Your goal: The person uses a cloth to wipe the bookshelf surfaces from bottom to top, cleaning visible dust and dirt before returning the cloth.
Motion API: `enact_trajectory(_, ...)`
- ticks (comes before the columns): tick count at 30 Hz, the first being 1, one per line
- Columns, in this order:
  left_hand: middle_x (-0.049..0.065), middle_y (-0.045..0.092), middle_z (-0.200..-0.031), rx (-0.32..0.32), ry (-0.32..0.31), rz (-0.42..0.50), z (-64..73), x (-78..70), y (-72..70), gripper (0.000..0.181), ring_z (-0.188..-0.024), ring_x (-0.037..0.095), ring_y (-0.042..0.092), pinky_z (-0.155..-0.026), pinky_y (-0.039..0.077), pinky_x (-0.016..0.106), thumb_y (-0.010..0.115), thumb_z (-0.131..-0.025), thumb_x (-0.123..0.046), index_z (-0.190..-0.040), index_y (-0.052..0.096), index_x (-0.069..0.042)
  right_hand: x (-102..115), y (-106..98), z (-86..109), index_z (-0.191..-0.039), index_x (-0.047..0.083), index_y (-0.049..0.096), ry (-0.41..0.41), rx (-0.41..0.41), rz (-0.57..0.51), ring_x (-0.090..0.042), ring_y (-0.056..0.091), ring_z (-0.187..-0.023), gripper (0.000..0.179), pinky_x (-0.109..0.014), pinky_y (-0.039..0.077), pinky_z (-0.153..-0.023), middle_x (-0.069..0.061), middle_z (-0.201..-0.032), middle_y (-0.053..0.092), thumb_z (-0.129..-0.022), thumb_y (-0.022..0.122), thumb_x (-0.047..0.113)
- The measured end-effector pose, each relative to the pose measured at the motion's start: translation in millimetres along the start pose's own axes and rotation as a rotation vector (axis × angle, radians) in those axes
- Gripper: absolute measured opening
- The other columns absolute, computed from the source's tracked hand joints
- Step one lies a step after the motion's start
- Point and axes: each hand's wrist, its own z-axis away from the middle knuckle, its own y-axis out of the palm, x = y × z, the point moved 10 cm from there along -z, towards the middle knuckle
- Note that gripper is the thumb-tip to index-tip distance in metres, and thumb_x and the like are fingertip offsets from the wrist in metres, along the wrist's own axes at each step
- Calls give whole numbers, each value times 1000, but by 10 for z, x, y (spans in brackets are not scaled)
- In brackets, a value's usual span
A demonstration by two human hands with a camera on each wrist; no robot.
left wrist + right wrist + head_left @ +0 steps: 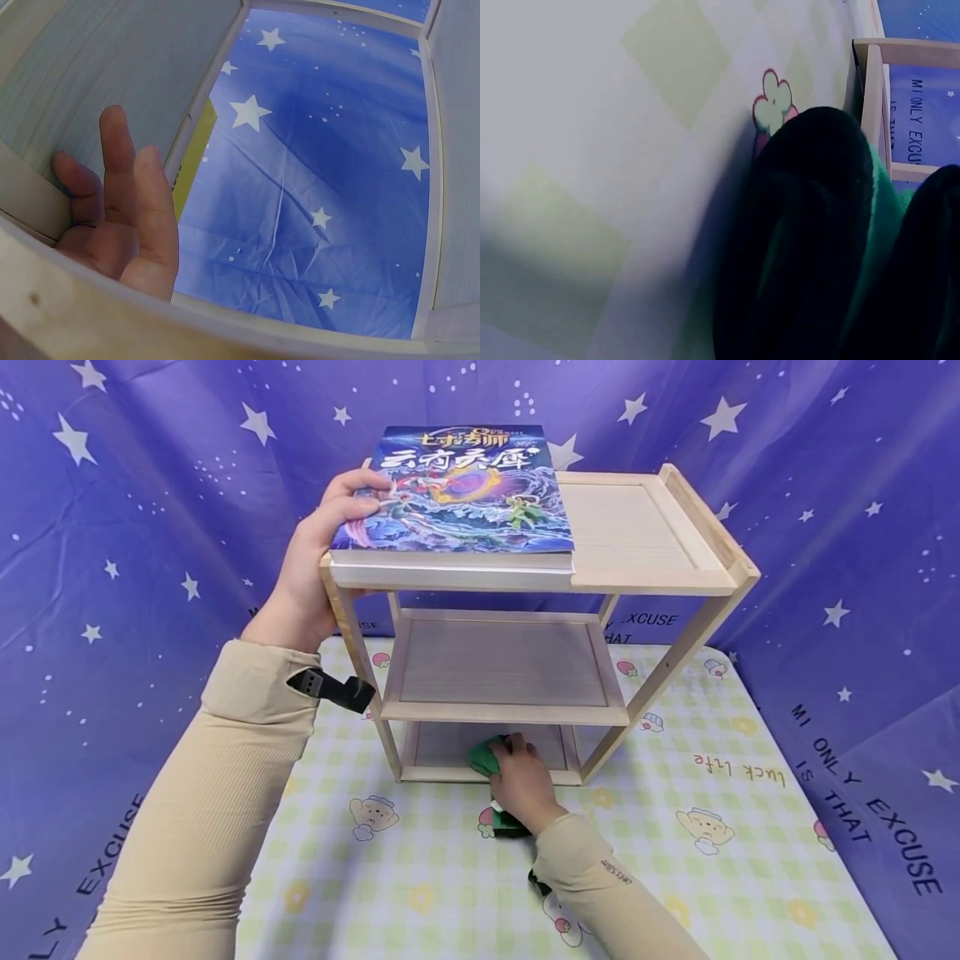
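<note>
A three-tier wooden shelf (504,712) stands on the table. My left hand (322,539) grips the left end of its top tier. Two digits lie over the left edge of a blue illustrated book (457,527), which rests flat on that tier. Beneath the board, three fingers (156,217) of the same hand show in the left wrist view. Low at the front, my right hand (525,783) holds a bunched green cloth (486,757) at the bottom tier's front rail. Part of the cloth hangs below the hand, and its dark folds (795,232) fill much of the right wrist view.
A checked tablecloth (420,860) with cartoon prints covers the table. Purple star-patterned fabric (172,527) hangs behind and on both sides. The shelf's raised right end panel (705,518) and slanted front legs (663,664) border its right side.
</note>
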Motion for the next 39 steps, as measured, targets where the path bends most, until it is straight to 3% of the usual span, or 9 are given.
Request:
enact_trajectory(8,0,34,-149,-3,-1,-1,4,1,5,20,-118,27,48,-88,41,32,51,-92,-24,-109,60,-29,149,-25,3,-114,7,68,-53,-41,14,-33,61,-83,36,-43,53,-67,-21,-108,59,-78,70,8)
enact_trajectory(16,2,35,-148,-2,-1,5,6,2,8,20,-115,26,50,-85,42,32,50,-93,-24,-109,60,-30,242,37,-25,-116,8,68,-68,-24,30,-33,61,-86,39,-43,53,-71,-21,-111,59,-76,70,8)
enact_trajectory(24,2,36,-147,-7,-6,1,14,4,3,20,-115,27,50,-86,41,33,50,-93,-25,-110,60,-30,317,82,-52,-119,9,67,-62,-8,21,-33,62,-89,40,-41,53,-65,-21,-115,58,-79,70,10)
enact_trajectory(39,1,36,-148,-4,-13,3,19,10,7,21,-116,27,50,-87,41,34,49,-94,-26,-111,60,-30,438,139,-78,-118,9,67,-85,-14,14,-35,61,-90,39,-43,54,-65,-23,-116,58,-79,71,11)
